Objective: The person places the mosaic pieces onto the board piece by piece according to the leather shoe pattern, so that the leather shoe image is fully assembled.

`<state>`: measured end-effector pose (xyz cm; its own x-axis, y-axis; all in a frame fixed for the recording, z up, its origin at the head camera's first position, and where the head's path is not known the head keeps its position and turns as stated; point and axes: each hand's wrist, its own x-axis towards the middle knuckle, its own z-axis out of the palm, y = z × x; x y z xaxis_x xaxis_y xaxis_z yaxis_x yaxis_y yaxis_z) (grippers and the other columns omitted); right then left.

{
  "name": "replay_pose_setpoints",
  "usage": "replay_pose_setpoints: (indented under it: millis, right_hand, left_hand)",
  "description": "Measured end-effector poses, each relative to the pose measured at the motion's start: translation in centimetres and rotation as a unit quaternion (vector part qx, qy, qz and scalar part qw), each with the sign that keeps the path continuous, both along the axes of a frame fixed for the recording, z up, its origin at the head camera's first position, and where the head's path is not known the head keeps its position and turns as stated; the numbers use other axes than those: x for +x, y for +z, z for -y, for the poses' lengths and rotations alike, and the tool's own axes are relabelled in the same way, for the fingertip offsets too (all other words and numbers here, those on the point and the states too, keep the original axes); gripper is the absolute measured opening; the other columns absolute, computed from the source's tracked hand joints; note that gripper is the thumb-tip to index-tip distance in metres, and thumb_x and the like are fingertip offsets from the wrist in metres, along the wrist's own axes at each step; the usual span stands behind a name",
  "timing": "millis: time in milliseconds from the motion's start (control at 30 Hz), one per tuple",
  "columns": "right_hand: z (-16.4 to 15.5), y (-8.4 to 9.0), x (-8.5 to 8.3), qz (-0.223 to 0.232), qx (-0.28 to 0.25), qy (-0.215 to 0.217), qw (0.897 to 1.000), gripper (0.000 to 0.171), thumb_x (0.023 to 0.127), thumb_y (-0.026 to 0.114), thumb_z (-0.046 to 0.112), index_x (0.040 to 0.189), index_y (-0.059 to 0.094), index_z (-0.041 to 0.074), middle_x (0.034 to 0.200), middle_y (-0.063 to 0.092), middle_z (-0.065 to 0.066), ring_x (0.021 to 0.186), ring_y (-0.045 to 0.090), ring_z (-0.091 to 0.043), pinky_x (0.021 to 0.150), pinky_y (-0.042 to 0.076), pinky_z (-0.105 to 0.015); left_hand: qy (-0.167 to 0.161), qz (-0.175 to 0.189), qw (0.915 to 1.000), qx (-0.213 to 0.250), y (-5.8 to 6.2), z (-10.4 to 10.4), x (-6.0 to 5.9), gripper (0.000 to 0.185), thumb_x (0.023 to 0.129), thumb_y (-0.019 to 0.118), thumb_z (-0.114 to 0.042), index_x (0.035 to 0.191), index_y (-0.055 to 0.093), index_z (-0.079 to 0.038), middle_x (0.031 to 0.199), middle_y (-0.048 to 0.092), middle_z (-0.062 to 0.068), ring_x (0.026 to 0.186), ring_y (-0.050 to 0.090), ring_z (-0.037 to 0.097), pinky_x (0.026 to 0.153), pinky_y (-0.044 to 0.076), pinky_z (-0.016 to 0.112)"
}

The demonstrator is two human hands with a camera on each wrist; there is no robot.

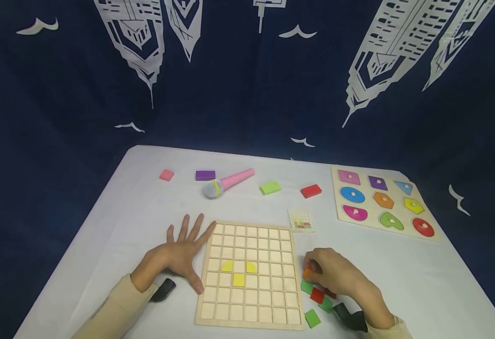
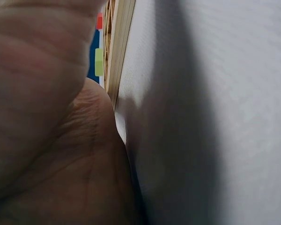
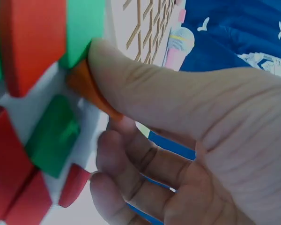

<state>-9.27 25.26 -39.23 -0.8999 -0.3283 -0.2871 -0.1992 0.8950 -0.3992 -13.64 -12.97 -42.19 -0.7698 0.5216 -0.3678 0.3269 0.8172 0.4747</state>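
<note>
A wooden grid board (image 1: 248, 324) lies on the white table. My left hand (image 1: 179, 256) is spread flat at its left side, thumb and forefinger touching the frame. In the grid sit a yellow square tile (image 1: 238, 280) and two yellow curved-edge tiles, one on the left (image 1: 227, 266) and one on the right (image 1: 251, 267). Right of the board, my right hand (image 1: 336, 270) pinches an orange tile (image 3: 86, 86) between thumb and fingers. Below that hand lie loose tiles, among them a red tile (image 1: 317, 295) and a green tile (image 1: 313, 318); the hand partly hides some.
A small pattern card (image 1: 301, 221) lies beyond the board's right corner. Farther back are a pink toy microphone (image 1: 235, 179), a purple block (image 1: 205, 175), a pink block (image 1: 166, 175), a lime block (image 1: 270, 188) and a red block (image 1: 311, 190). A shape puzzle (image 1: 368, 197) occupies the back right.
</note>
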Motion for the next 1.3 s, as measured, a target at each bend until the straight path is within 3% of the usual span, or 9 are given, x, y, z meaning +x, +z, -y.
replay_pose_setpoints:
  millis: [233, 367, 467, 600, 767, 1000, 1300]
  right_hand:
    - [1.3, 1.4, -0.6, -0.045, 0.002, 0.077, 0.996, 0.017, 0.086, 0.079, 0.018, 0.078, 0.066, 0.024, 0.066, 0.050, 0.013, 0.065, 0.045, -0.004, 0.057, 0.040, -0.022]
    - [2.9, 1.8, -0.9, -0.055, -0.004, 0.099, 0.994, 0.003, 0.090, 0.074, 0.015, 0.090, 0.074, 0.018, 0.079, 0.063, 0.015, 0.073, 0.051, -0.004, 0.068, 0.049, -0.025]
    - [4.0, 1.8, -1.0, -0.063, -0.003, 0.109, 0.992, 0.009, 0.092, 0.072, 0.013, 0.099, 0.077, 0.017, 0.091, 0.070, 0.013, 0.082, 0.055, -0.005, 0.076, 0.053, -0.029]
    - [5.5, 1.5, -1.1, -0.080, -0.020, 0.131, 0.988, 0.015, 0.093, 0.069, 0.007, 0.103, 0.078, 0.013, 0.100, 0.074, 0.007, 0.089, 0.061, -0.008, 0.078, 0.054, -0.029]
    - [7.5, 1.3, -1.5, -0.087, -0.050, 0.160, 0.982, 0.015, 0.093, 0.069, 0.005, 0.104, 0.076, 0.010, 0.095, 0.073, 0.005, 0.081, 0.058, -0.006, 0.073, 0.052, -0.023]
    - [10.6, 1.1, -2.1, -0.098, -0.093, 0.181, 0.974, 0.006, 0.089, 0.075, 0.007, 0.089, 0.072, 0.013, 0.080, 0.069, 0.008, 0.069, 0.055, 0.000, 0.066, 0.049, -0.018]
    - [13.9, 0.8, -1.5, -0.092, -0.092, 0.178, 0.975, 0.006, 0.088, 0.078, 0.018, 0.089, 0.073, 0.018, 0.082, 0.072, 0.011, 0.074, 0.060, 0.004, 0.068, 0.051, -0.016]
  left_hand:
    - [0.003, -0.001, 0.9999, -0.012, 0.2, -0.1, -0.2, 0.160, 0.043, 0.095, -0.060, 0.162, -0.004, -0.019, 0.164, -0.023, 0.021, 0.145, -0.030, 0.050, 0.106, -0.015, 0.079]
    - [0.003, 0.000, 0.9999, -0.015, 0.1, 0.0, -0.1, 0.160, 0.043, 0.095, -0.061, 0.162, -0.004, -0.020, 0.164, -0.023, 0.021, 0.145, -0.029, 0.050, 0.106, -0.014, 0.079]
    - [0.002, -0.001, 0.9999, -0.012, -0.1, 0.0, 0.0, 0.161, 0.043, 0.095, -0.061, 0.162, -0.004, -0.019, 0.164, -0.023, 0.021, 0.145, -0.029, 0.050, 0.106, -0.015, 0.079]
    - [-0.001, 0.004, 1.0000, 0.000, -0.1, 0.1, 0.0, 0.161, 0.043, 0.095, -0.060, 0.162, -0.005, -0.019, 0.163, -0.025, 0.021, 0.144, -0.032, 0.050, 0.105, -0.018, 0.078]
    - [-0.003, 0.005, 1.0000, 0.005, 0.0, 0.0, 0.0, 0.161, 0.044, 0.096, -0.059, 0.162, -0.006, -0.018, 0.163, -0.025, 0.021, 0.144, -0.032, 0.050, 0.105, -0.018, 0.078]
    - [-0.002, -0.003, 1.0000, -0.003, 0.0, -0.2, 0.0, 0.160, 0.044, 0.096, -0.059, 0.162, -0.004, -0.018, 0.164, -0.023, 0.022, 0.145, -0.029, 0.050, 0.106, -0.015, 0.079]
    - [-0.006, -0.005, 1.0000, -0.005, -0.2, -0.1, 0.0, 0.159, 0.045, 0.094, -0.061, 0.162, -0.004, -0.018, 0.164, -0.022, 0.022, 0.145, -0.028, 0.051, 0.106, -0.013, 0.080]
